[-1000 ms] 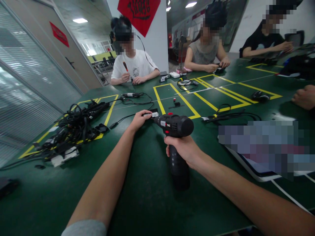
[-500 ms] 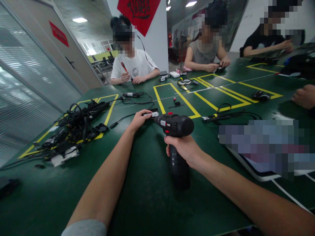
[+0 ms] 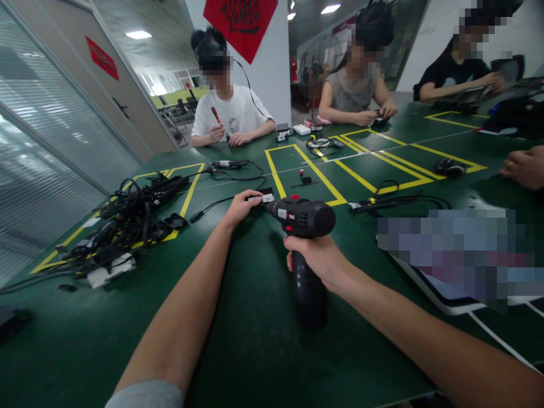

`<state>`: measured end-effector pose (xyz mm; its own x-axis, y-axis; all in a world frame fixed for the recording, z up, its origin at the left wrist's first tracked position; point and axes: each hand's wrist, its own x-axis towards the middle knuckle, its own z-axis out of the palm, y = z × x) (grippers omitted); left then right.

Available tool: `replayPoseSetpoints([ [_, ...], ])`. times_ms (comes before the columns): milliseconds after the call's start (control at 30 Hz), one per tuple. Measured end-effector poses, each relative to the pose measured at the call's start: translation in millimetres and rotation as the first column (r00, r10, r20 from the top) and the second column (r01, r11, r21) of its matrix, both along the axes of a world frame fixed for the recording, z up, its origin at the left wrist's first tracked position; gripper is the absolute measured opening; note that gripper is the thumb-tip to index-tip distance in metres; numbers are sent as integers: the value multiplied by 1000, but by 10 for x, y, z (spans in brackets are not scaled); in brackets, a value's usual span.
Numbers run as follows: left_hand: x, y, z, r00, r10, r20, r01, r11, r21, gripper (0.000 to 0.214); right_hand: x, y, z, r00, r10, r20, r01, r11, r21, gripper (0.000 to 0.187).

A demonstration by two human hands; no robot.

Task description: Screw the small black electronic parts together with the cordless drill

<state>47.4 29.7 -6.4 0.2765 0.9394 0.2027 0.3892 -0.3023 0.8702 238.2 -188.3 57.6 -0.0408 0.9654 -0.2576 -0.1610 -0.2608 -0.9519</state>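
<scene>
My right hand [image 3: 317, 258] is wrapped round the grip of a black cordless screwdriver [image 3: 304, 218] with red trim, held upright over the green table [image 3: 255, 340]. Its nose points away from me at a small black and white part [image 3: 264, 198]. My left hand [image 3: 240, 207] reaches forward with its fingers curled on that part, pressing it against the tabletop. The tool's tip meets the part right beside my fingertips.
A tangle of black cables and adapters [image 3: 127, 218] lies at the left. Yellow tape boxes [image 3: 306, 167] mark the table. Cables [image 3: 395, 198] and a black mouse [image 3: 448, 166] lie at the right. Three people sit across the table; another person's hand [image 3: 525, 167] rests at the far right.
Nothing has visibly moved in my hands or the tool. The people across the table shifted slightly.
</scene>
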Motion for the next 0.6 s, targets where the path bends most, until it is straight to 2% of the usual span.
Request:
replayPoseSetpoints([
  [600, -2, 10, -7, 1000, 12, -7, -12, 1000, -17, 38, 6, 1, -14, 1000, 10, 8, -10, 1000, 0, 5],
])
